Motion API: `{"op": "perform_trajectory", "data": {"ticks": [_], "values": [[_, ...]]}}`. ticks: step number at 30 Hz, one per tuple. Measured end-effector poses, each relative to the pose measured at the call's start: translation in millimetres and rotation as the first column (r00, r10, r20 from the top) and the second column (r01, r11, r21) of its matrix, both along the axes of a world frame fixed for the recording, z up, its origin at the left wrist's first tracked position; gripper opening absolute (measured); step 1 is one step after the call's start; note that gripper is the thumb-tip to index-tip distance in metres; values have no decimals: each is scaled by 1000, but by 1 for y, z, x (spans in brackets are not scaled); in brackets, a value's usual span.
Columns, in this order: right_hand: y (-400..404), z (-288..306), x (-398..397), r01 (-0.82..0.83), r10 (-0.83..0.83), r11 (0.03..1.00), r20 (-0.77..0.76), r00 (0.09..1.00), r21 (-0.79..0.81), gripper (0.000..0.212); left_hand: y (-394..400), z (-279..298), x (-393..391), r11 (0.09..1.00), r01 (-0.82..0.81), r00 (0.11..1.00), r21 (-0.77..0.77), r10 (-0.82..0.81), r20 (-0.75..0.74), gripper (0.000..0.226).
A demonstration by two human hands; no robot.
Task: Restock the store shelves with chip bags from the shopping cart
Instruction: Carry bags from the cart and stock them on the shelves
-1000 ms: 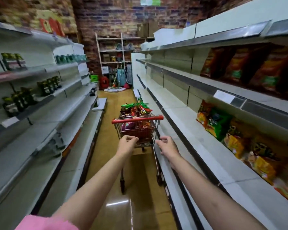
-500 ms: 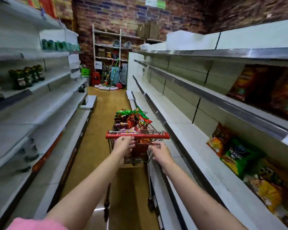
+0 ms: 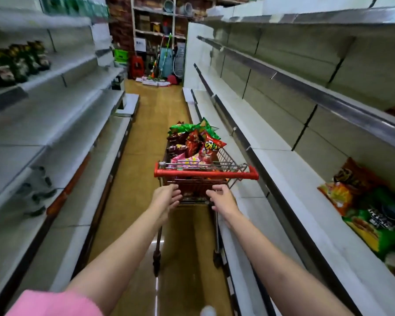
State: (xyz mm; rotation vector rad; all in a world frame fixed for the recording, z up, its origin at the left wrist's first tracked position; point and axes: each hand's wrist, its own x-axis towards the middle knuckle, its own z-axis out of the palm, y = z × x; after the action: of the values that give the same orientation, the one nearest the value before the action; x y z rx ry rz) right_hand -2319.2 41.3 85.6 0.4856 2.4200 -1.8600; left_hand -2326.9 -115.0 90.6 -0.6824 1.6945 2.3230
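Both hands [image 3: 195,198] hang loose-fingered, holding nothing, just below the shopping cart [image 3: 205,174] handle; chip bags [image 3: 195,142] beyond.

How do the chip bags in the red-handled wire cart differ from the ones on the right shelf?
The chip bags heaped in the red-handled wire cart stand jumbled, poking above its rim; the chip bags on the white right shelf lie side by side along the back panel. The cart's are mostly red, pink and green; the shelf's are mostly orange, yellow and green. Both hands are off either group.
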Motion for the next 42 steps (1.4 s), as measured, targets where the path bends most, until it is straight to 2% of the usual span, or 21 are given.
{"op": "perform_trajectory", "data": {"ticks": [4,8,12,16,20,25,29,32,38,42], "values": [[-2,-16,-53,-18,17,1000,30,999,26,25,3,-9,-44,999,-33,999,-17,33,24,24],[0,-15,-114,-54,54,998,8,998,-20,19,7,0,-102,995,-72,997,-66,72,-2,10],[1,0,-187,-115,114,993,-36,993,-36,22,15,23,-171,988,-118,992,-97,112,-65,20],[15,20,-253,-157,153,987,-85,985,-36,30,31,36,-234,970,-68,990,-234,36,-137,13],[36,26,-307,-173,172,985,-102,980,-9,26,55,32,-280,955,-29,984,-295,-25,-175,13],[49,12,-357,-177,177,984,-47,983,-6,30,72,19,-321,938,28,987,-347,-80,-139,25],[53,-1,-400,-177,177,983,-18,984,-38,30,70,5,-367,928,41,993,-369,-78,-87,23],[57,-15,-437,-151,151,988,4,988,-38,33,67,-8,-412,894,66,991,-443,-110,-75,26],[67,-41,-527,-123,121,992,71,990,29,33,52,-42,-530,766,135,977,-629,-207,-43,9],[64,-61,-600,-118,104,984,104,989,136,39,44,-56,-611,625,171,956,-762,-293,-25,28]]}}
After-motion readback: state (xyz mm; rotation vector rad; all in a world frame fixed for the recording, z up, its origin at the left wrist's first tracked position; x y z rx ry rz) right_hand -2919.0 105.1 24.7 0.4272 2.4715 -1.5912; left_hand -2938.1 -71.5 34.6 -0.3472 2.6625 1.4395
